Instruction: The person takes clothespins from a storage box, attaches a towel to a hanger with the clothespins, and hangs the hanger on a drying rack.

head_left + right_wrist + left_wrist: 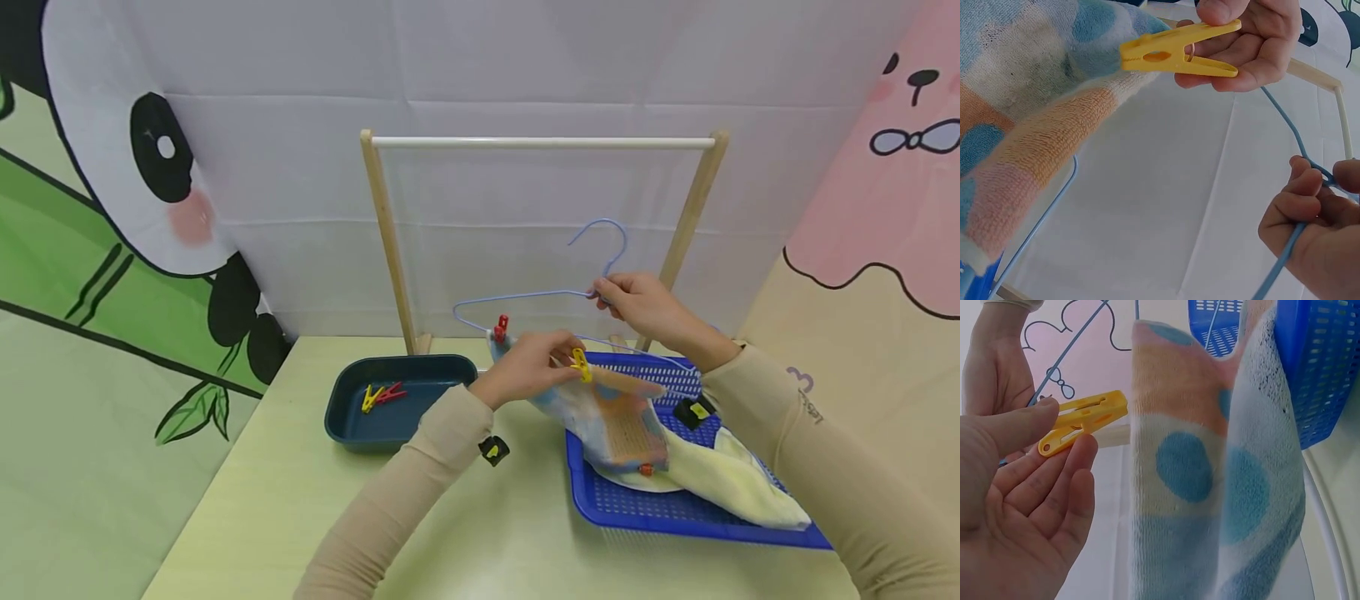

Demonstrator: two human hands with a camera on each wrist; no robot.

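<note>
My right hand (645, 307) grips the blue wire hanger (525, 295) just below its hook. A patterned towel (626, 421) in blue, orange and white is draped over the hanger's lower bar. Between thumb and fingers, my left hand (525, 367) pinches a yellow clothespin (1169, 51) by its handles. Its tip is at the towel's upper edge in the right wrist view; whether it bites the cloth I cannot tell. A red clothespin (501, 327) sits on the towel at the hanger's left end.
A blue perforated basket (600, 510) holds a pale yellow cloth (731, 479) under the towel. At left, a dark tray (341, 429) contains yellow and red clothespins (382, 395). Behind stands a wooden rack with a white rail (540, 142). A small red item (646, 470) shows at the towel's lower edge.
</note>
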